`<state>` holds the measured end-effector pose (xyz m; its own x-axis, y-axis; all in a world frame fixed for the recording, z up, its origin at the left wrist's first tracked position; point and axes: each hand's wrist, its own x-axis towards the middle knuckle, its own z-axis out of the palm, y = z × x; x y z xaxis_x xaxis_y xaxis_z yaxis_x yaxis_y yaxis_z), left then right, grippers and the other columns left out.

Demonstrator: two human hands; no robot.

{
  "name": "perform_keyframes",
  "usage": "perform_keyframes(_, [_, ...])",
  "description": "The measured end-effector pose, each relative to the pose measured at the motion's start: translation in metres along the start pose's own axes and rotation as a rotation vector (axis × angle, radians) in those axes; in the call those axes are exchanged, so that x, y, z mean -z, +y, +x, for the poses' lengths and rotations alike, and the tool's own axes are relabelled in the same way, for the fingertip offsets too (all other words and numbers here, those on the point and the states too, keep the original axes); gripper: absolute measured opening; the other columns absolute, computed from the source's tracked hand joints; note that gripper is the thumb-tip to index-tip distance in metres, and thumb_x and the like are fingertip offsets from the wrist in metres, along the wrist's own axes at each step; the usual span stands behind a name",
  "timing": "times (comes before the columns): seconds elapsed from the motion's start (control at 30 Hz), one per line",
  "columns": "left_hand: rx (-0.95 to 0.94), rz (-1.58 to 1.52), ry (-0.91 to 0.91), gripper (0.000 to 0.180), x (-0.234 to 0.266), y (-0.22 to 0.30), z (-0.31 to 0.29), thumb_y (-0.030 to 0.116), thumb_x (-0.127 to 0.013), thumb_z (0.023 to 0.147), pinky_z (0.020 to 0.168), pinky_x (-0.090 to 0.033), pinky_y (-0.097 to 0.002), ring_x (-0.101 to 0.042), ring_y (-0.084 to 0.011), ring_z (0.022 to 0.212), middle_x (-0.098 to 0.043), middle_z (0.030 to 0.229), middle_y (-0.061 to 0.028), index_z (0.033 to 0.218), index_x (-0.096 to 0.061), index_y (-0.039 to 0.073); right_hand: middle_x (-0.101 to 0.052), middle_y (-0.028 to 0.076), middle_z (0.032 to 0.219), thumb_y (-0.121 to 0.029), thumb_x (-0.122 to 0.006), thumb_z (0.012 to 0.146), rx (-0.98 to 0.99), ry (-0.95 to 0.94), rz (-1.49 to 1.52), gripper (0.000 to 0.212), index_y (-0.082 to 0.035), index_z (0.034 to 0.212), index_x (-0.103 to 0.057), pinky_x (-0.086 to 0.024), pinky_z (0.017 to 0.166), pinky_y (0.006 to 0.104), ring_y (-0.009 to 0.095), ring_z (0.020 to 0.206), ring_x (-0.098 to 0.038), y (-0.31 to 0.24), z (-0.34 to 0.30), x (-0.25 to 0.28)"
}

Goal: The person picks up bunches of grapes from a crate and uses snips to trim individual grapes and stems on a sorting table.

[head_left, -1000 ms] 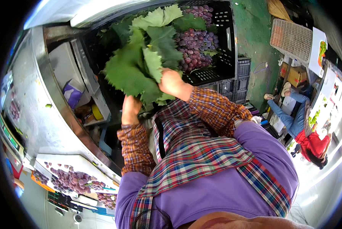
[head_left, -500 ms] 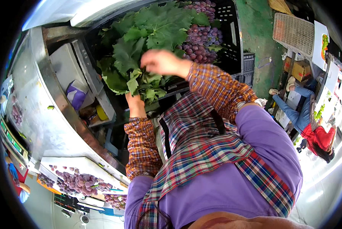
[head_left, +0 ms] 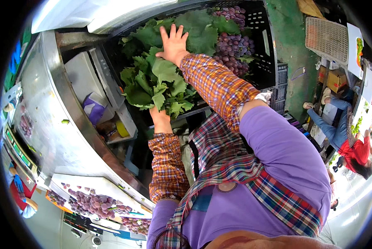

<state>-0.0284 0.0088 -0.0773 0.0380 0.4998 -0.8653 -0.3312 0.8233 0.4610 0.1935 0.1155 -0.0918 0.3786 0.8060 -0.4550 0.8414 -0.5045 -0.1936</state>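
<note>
Broad green grape leaves (head_left: 198, 31) lie over the left part of a black plastic crate (head_left: 270, 62). My right hand (head_left: 174, 45) lies on them, palm down, its fingers spread. Nearer to me, my left hand (head_left: 159, 118) holds a loose bunch of grape leaves (head_left: 159, 89) from below, just over the crate's near side. Those leaves hide most of its fingers. Purple grapes (head_left: 233, 45) in clusters show on the crate's right side, next to the leaves.
On my left runs a metal-edged table (head_left: 49, 124), with a white tray of grapes (head_left: 98, 203) at its near end. Beneath it are white boxes (head_left: 84, 74) and a purple packet (head_left: 93, 108). A person in red (head_left: 356, 151) sits far right, near a grey basket (head_left: 327, 39).
My right hand has moved away from me and spread its fingers on the leaves. My left hand stays under its bunch of leaves. The whole view has shifted slightly.
</note>
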Motion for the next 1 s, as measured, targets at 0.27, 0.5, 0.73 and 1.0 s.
perform_keyframes(0.27, [-0.013,0.116,0.085,0.032,-0.001,-0.005,0.006,0.023,-0.058,0.093,0.073,-0.053,-0.0428,-0.061,-0.0260,0.097,-0.060,0.116,-0.0087,0.120,-0.056,0.005,-0.059,0.007,0.104,-0.012,-0.064,0.072,0.389,0.317,-0.055,0.028,-0.012,0.100,-0.065,-0.040,0.090,0.0497,0.030,0.108,-0.050,0.041,0.017,-0.028])
perform_keyframes(0.5, [0.012,0.116,0.017,0.040,-0.018,0.008,-0.009,0.029,-0.056,0.094,0.085,-0.051,-0.0460,-0.058,-0.0271,0.106,-0.058,0.122,-0.0087,0.126,-0.053,0.005,-0.063,0.009,0.089,-0.015,-0.073,0.069,0.740,0.254,0.893,0.028,-0.009,0.094,-0.062,-0.051,0.070,0.0387,0.028,0.079,-0.063,0.028,-0.058,-0.084])
perform_keyframes(0.73, [0.271,0.001,-0.152,0.065,-0.018,0.037,-0.046,0.052,-0.054,0.090,0.102,-0.039,-0.0524,-0.046,-0.0307,0.125,-0.048,0.137,-0.0101,0.138,-0.043,0.010,-0.058,0.018,0.086,-0.030,-0.068,0.074,1.147,-0.184,1.047,0.038,-0.002,0.095,-0.056,-0.045,0.069,0.0405,0.036,0.078,-0.056,0.027,-0.090,-0.078])
perform_keyframes(1.0, [0.336,-0.060,0.020,0.042,-0.016,0.032,-0.024,0.039,-0.050,0.095,0.083,-0.053,-0.0466,-0.061,-0.0265,0.106,-0.061,0.121,-0.0073,0.124,-0.055,0.010,-0.059,0.003,0.073,-0.002,-0.066,0.067,0.638,-0.468,1.214,0.018,0.000,0.085,-0.060,-0.042,0.063,0.0294,0.013,0.071,-0.054,-0.006,-0.108,-0.045])
